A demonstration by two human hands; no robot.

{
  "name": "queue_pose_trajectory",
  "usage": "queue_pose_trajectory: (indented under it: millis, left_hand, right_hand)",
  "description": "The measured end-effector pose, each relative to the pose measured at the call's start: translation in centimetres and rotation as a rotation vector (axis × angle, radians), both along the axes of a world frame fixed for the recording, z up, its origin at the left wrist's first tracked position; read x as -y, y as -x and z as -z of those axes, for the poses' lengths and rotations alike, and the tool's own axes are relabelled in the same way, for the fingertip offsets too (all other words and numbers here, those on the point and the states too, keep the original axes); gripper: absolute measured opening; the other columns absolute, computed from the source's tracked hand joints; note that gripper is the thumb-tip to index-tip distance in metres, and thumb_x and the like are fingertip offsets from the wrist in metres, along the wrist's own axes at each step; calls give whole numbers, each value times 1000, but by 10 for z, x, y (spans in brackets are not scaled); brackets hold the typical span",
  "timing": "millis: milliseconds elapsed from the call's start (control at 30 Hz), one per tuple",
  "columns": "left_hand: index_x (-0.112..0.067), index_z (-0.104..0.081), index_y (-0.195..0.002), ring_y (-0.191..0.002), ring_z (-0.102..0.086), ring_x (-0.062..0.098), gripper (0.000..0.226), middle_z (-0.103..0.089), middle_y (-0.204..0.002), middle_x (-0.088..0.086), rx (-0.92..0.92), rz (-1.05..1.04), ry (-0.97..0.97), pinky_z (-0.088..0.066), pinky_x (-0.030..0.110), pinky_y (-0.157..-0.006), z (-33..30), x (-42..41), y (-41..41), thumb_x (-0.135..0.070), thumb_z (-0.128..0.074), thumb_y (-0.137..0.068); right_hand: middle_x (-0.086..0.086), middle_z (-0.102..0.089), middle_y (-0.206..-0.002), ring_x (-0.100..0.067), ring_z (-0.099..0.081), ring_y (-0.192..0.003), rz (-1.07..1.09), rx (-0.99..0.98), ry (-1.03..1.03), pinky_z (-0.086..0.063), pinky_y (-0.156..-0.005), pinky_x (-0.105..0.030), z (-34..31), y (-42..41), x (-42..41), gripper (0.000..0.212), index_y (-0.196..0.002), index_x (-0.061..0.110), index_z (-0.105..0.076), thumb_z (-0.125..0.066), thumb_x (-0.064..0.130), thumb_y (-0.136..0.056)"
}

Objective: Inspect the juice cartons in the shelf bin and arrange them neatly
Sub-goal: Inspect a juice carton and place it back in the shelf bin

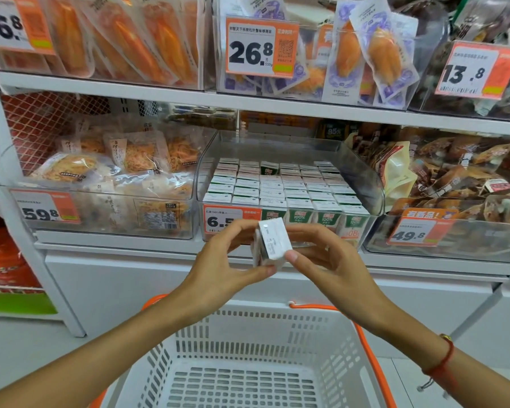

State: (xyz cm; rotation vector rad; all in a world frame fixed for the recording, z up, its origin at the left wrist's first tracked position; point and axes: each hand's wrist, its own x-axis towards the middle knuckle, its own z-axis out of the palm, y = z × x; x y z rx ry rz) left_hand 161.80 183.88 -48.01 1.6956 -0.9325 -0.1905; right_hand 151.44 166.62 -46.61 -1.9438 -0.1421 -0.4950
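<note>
A clear plastic shelf bin [209,160] on the middle shelf holds several rows of small green-and-white juice cartons [280,189], packed upright with their white tops showing. One gap shows in the back row, where a carton's green side is exposed. In front of the bin, both hands hold one juice carton [273,241], tilted with its white top toward me. My left hand [227,260] grips its left side and bottom corner. My right hand [324,257] pinches its right side with thumb and fingers.
A white shopping basket [189,346] with orange handles sits right below my arms. Clear bins of bagged snacks [100,178] flank the juice bin on both sides. Orange price tags hang on the bin fronts. An upper shelf [248,101] overhangs the bin.
</note>
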Motion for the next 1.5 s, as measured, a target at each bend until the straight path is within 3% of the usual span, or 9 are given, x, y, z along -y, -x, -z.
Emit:
queue_pose_trajectory:
  millis: [100, 200, 300, 567, 700, 1000, 1200, 1367, 1500]
  left_hand:
    - [-38, -50, -130, -113, -58, -7, 67, -64, -124, -18, -166, 52, -24, -45, 10, -94, -1, 0, -2, -32, -80, -70]
    - [-50, -43, -127, -106, -65, 1, 73, -66, -122, -13, -333, 51, 13, -52, 18, -90, -3, -1, -2, -46, -77, -63]
    - [-51, -39, -131, -106, -68, 10, 68, -71, -117, -6, -414, 58, 46, -50, 31, -94, -5, -1, -4, -48, -71, -71]
    - [-33, -58, -122, -90, -74, 16, 44, -77, -96, -3, -733, 4, -16, -57, 18, -64, -3, 2, -3, -41, -71, -82]
    - [-30, -62, -119, -92, -74, 19, 59, -76, -102, 6, -922, 77, -171, -59, 24, -64, -4, 2, -1, -57, -72, -68]
    - [-21, -58, -121, -89, -75, 18, 94, -77, -96, 8, -905, 108, -365, -59, 31, -64, 1, 1, -6, -79, -68, -48]
    - [-20, -58, -123, -93, -74, 21, 71, -74, -103, 17, -1052, 95, -183, -61, 31, -70, -1, 4, 1, -56, -74, -64]
    - [-19, -52, -130, -88, -74, 22, 57, -72, -107, 14, -1079, -105, 130, -60, 28, -76, -1, 13, 6, -27, -77, -79]
    - [-30, -48, -127, -91, -74, 19, 54, -72, -112, 8, -887, -105, 95, -59, 32, -81, -3, 12, 9, -35, -76, -80]
  right_hand:
    - [26, -62, -121, -1, -62, -111, 60, 60, 209, -49, -91, -14, 1, 1, 2, 37, -125, 33, -57, -64, 20, -91]
    - [30, -55, -130, 1, -55, -120, 4, 8, 280, -45, -95, -12, 3, 1, 5, 60, -136, 42, -44, -66, 10, -90]
    - [29, -54, -135, 2, -52, -125, -68, -82, 217, -46, -99, -17, 2, 0, 6, 65, -141, 39, -41, -67, 9, -90]
    - [20, -66, -124, -4, -62, -115, -142, -253, 20, -51, -90, -17, -4, -1, 10, 52, -133, 26, -57, -72, 21, -84]
    - [10, -76, -101, -7, -71, -98, -36, -286, -129, -55, -81, -17, -2, -2, 8, 35, -105, 34, -74, -75, 40, -70]
    - [-1, -77, -92, -16, -73, -90, 45, -474, -290, -56, -71, -17, -4, -3, 7, 38, -93, 25, -80, -71, 53, -69]
    - [2, -77, -96, -11, -72, -93, 19, -459, -285, -56, -73, -16, -3, -4, 6, 34, -97, 30, -79, -71, 50, -71]
    - [18, -74, -102, -2, -68, -97, 41, -317, 4, -58, -83, -31, 7, -5, 1, 33, -108, 35, -71, -77, 38, -76]
    - [24, -72, -96, 0, -68, -91, 233, -79, 176, -56, -81, -26, 12, -6, -4, 34, -107, 36, -70, -82, 34, -75]
